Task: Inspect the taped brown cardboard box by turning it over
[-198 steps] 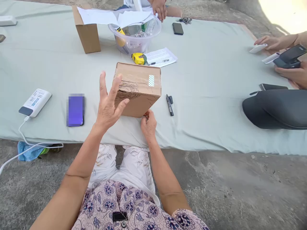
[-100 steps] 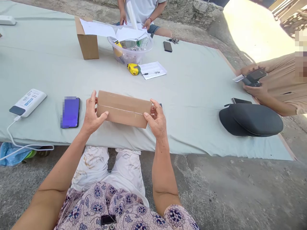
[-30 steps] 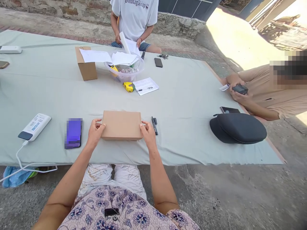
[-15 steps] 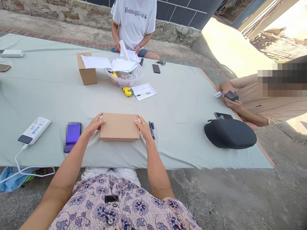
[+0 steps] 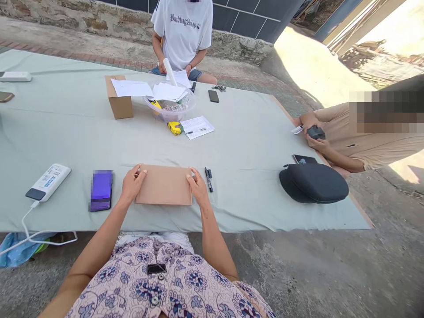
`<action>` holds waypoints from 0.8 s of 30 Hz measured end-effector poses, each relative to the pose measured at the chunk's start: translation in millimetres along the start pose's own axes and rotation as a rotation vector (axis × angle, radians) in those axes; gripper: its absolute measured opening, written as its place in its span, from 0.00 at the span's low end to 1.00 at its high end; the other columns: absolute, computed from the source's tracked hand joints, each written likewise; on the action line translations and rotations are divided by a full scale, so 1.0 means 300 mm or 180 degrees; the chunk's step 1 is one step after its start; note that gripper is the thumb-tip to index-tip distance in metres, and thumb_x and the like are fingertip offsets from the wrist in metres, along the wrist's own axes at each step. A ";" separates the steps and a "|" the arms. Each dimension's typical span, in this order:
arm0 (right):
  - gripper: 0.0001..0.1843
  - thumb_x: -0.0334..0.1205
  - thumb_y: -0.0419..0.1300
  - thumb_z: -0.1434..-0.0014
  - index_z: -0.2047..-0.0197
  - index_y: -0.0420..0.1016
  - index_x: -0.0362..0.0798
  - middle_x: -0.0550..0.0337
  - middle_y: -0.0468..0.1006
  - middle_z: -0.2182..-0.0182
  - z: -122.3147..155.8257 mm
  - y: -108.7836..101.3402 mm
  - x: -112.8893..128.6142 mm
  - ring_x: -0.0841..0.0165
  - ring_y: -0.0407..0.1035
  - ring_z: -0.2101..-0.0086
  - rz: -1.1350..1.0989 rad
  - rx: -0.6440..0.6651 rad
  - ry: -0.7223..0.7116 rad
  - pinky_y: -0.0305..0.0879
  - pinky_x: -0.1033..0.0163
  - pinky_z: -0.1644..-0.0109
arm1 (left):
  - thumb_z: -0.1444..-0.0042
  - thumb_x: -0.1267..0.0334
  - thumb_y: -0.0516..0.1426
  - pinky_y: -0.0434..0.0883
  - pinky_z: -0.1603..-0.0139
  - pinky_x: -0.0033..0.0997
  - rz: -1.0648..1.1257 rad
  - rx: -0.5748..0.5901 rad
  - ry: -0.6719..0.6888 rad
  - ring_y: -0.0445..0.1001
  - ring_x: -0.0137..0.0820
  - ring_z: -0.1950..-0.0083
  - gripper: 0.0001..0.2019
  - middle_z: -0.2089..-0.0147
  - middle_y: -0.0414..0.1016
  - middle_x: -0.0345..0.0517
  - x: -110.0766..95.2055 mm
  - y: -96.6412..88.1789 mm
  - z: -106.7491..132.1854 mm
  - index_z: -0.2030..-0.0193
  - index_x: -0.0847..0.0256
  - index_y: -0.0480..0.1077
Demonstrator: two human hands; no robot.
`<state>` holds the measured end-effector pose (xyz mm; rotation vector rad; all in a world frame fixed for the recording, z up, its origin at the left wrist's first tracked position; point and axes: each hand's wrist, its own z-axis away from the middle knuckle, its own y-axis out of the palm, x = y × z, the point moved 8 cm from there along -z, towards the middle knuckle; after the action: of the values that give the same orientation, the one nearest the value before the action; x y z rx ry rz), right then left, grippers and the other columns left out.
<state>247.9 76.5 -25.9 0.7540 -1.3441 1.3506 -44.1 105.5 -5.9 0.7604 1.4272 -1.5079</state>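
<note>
Cardboard box, flat and closed, near edge of the counter, between the person's two hands. Left hand grips its left end, right hand its right end. Fingers closed on the box both sides: thumbs on top near the far corners, other fingers round the ends, partly hidden. Can't tell if the underside rests fully on the pale cloth.

Just right of right hand: black marker, small black piece beside it. Left of left hand: phone, purple screen, partly pixelated. Further left, white power bank, cable plugged in, trailing over the edge.

Further back: second box, upright, paper reaching from its top to a clear tub. More sheets lie across the tub. Yellow tape measure in front, touching or almost touching a printed sheet with pen on it. Dark phone and keys near far edge.

Right side: black case, another phone behind it. Co-worker in tan shirt holds dark device. Co-worker in white T-shirt sits opposite, white roll at one hand.
</note>
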 end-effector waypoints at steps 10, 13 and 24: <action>0.22 0.55 0.56 0.40 0.48 0.70 0.51 0.64 0.63 0.68 0.038 0.005 0.133 0.68 0.62 0.66 -0.0161 -0.0503 -0.0841 0.63 0.62 0.58 | 0.40 0.55 0.56 0.73 0.44 0.37 0.0603 -0.0473 0.0707 0.73 0.37 0.43 0.22 0.37 0.71 0.52 -0.080 -0.043 0.056 0.40 0.55 0.68; 0.18 0.56 0.56 0.39 0.54 0.68 0.51 0.67 0.60 0.71 0.069 0.021 0.094 0.70 0.59 0.69 -0.0261 -0.0517 -0.0801 0.61 0.63 0.61 | 0.40 0.53 0.56 0.73 0.41 0.39 0.0709 -0.0444 0.0860 0.74 0.38 0.42 0.21 0.38 0.70 0.54 -0.037 -0.037 0.081 0.42 0.57 0.66; 0.17 0.56 0.54 0.40 0.56 0.65 0.51 0.66 0.60 0.70 0.126 0.028 0.022 0.70 0.61 0.68 -0.0338 -0.0530 -0.0744 0.63 0.63 0.61 | 0.45 0.51 0.61 0.73 0.44 0.38 0.0857 -0.0183 0.0715 0.73 0.39 0.40 0.22 0.41 0.68 0.52 0.050 -0.024 0.115 0.47 0.55 0.63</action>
<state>229.6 43.3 -15.6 0.8760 -1.5559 1.0767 -51.8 68.3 -11.1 1.0672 1.4577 -1.1994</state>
